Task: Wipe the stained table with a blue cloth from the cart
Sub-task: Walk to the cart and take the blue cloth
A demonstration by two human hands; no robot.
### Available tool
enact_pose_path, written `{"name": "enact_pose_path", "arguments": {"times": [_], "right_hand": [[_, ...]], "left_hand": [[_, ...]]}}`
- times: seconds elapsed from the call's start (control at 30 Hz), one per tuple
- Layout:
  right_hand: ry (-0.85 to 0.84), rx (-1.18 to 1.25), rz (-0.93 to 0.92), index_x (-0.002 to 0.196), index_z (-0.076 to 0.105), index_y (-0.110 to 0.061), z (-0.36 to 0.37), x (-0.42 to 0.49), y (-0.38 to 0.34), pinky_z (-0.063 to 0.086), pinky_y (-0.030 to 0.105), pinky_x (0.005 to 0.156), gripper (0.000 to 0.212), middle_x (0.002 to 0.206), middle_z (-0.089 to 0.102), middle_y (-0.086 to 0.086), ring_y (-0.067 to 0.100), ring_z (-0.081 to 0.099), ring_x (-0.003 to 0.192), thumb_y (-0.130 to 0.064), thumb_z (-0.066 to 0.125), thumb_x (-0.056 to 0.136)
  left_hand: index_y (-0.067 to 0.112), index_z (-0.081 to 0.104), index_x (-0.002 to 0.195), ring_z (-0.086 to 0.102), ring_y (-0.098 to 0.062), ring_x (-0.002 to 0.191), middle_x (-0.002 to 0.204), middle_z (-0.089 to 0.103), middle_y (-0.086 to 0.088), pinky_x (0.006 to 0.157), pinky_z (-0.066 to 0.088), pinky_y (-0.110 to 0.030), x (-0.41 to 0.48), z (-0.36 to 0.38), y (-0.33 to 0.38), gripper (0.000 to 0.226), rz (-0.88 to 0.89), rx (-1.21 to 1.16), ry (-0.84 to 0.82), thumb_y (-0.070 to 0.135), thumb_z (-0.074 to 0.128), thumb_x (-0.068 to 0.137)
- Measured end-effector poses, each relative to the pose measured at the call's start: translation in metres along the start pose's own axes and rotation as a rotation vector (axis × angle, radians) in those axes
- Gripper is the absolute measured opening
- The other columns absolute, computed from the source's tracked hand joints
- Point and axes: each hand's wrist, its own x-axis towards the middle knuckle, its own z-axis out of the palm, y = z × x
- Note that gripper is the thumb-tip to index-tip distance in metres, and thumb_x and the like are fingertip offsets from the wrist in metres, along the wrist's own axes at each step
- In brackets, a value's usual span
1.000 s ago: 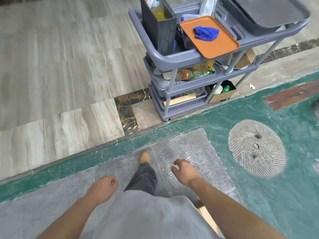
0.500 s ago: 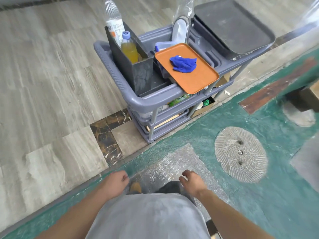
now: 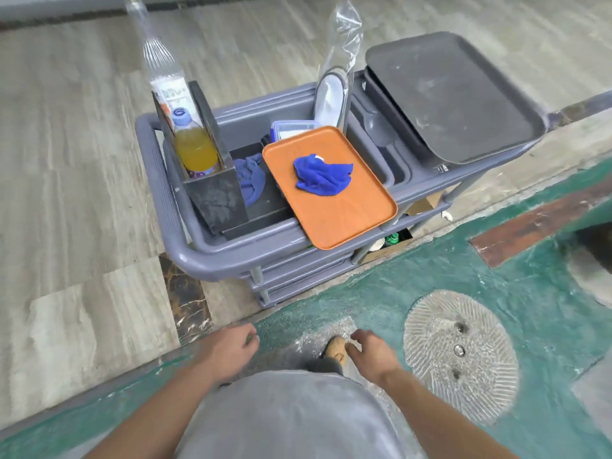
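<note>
A crumpled blue cloth (image 3: pixel 323 175) lies on an orange tray (image 3: pixel 334 213) resting across the top of a grey three-shelf cart (image 3: pixel 198 260). A second, paler blue cloth (image 3: pixel 251 178) sits lower inside the cart's top bin, left of the tray. My left hand (image 3: pixel 231 351) and my right hand (image 3: pixel 372 352) hang low in front of my body, well short of the cart. Both hold nothing, with fingers loosely curled and apart. No table is in view.
On the cart stand a black holder (image 3: pixel 212 193) with a clear bottle (image 3: pixel 165 77) and an orange-drink bottle (image 3: pixel 193 147), a plastic bag (image 3: pixel 337 77) and dark grey trays (image 3: pixel 453 94). A round stone cover (image 3: pixel 460 359) lies in the green floor at right.
I have walked closer to the cart, which now looms larger and nearer the centre. Both hands stay low and empty, swinging slightly.
</note>
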Motion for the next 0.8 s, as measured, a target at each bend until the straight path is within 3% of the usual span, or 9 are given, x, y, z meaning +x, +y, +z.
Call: {"name": "enact_pose_path", "arguments": {"times": [0.17,0.27,0.4,0.5,0.57,0.63,0.73,0.8], "right_hand": [[0.009,-0.041,-0.314,0.136,0.056,-0.023,-0.104,0.047,-0.001,0.046,0.038,0.102,0.045,0.136,0.06,0.002,0.024,0.057,0.124,-0.046,0.048,0.099],[0.021,-0.026,-0.513,0.133,0.058,-0.021,-0.156,0.054,-0.022,0.052,0.037,0.091,0.042,0.117,0.066,0.001,0.021,0.063,0.11,-0.045,0.049,0.099],[0.146,0.001,-0.757,0.125,0.061,-0.022,-0.188,0.032,-0.057,0.05,0.036,0.081,0.036,0.095,0.066,-0.004,0.018,0.061,0.096,-0.045,0.049,0.099],[0.301,0.016,-0.892,0.122,0.064,-0.02,-0.221,0.05,-0.085,0.048,0.037,0.09,0.035,0.105,0.067,-0.002,0.02,0.058,0.103,-0.042,0.051,0.097],[0.413,-0.029,-0.922,0.124,0.062,-0.021,-0.237,0.07,-0.107,0.046,0.041,0.093,0.035,0.116,0.065,-0.001,0.024,0.054,0.11,-0.041,0.052,0.097],[0.472,-0.108,-0.916,0.132,0.058,-0.026,-0.25,0.094,-0.126,0.045,0.044,0.095,0.04,0.131,0.06,-0.003,0.026,0.05,0.122,-0.043,0.052,0.096],[0.465,-0.247,-0.855,0.143,0.047,-0.034,-0.261,0.128,-0.144,0.038,0.048,0.103,0.051,0.153,0.044,-0.003,0.028,0.036,0.141,-0.051,0.051,0.095],[0.425,-0.32,-0.819,0.146,0.04,-0.039,-0.263,0.148,-0.151,0.032,0.053,0.107,0.056,0.161,0.032,-0.003,0.031,0.026,0.147,-0.057,0.049,0.094]], "left_hand": [[0.031,0.067,0.118,0.067,-0.016,0.101,0.123,0.07,0.007,0.087,0.052,-0.034,0.01,-0.006,0.082,0.033,-0.103,-0.145,0.2,0.046,0.044,0.1],[0.027,0.065,0.126,0.065,-0.018,0.109,0.127,0.066,0.006,0.089,0.05,-0.033,0.009,-0.021,0.116,0.031,-0.173,-0.237,0.371,0.038,0.049,0.102],[0.019,0.066,0.123,0.059,-0.017,0.096,0.118,0.065,0.004,0.085,0.046,-0.034,0.01,-0.049,0.125,0.026,-0.159,-0.355,0.597,0.027,0.056,0.1],[0.016,0.063,0.128,0.056,-0.016,0.095,0.121,0.063,0.003,0.09,0.048,-0.038,0.021,-0.068,0.134,0.03,-0.14,-0.305,0.699,0.027,0.055,0.101],[0.014,0.06,0.132,0.059,-0.022,0.114,0.131,0.06,0.0,0.101,0.049,-0.042,0.032,-0.08,0.133,0.036,-0.126,-0.234,0.717,0.028,0.054,0.1],[0.014,0.054,0.141,0.05,-0.025,0.137,0.148,0.052,-0.003,0.113,0.044,-0.045,0.046,-0.085,0.13,0.044,-0.133,-0.17,0.689,0.031,0.053,0.1],[0.019,0.039,0.156,0.026,-0.024,0.157,0.167,0.034,-0.004,0.124,0.029,-0.046,0.063,-0.085,0.127,0.058,-0.161,-0.145,0.618,0.042,0.048,0.104],[0.02,0.037,0.159,0.023,-0.022,0.158,0.167,0.034,-0.002,0.126,0.027,-0.045,0.07,-0.08,0.123,0.061,-0.172,-0.14,0.608,0.048,0.046,0.105]]}}
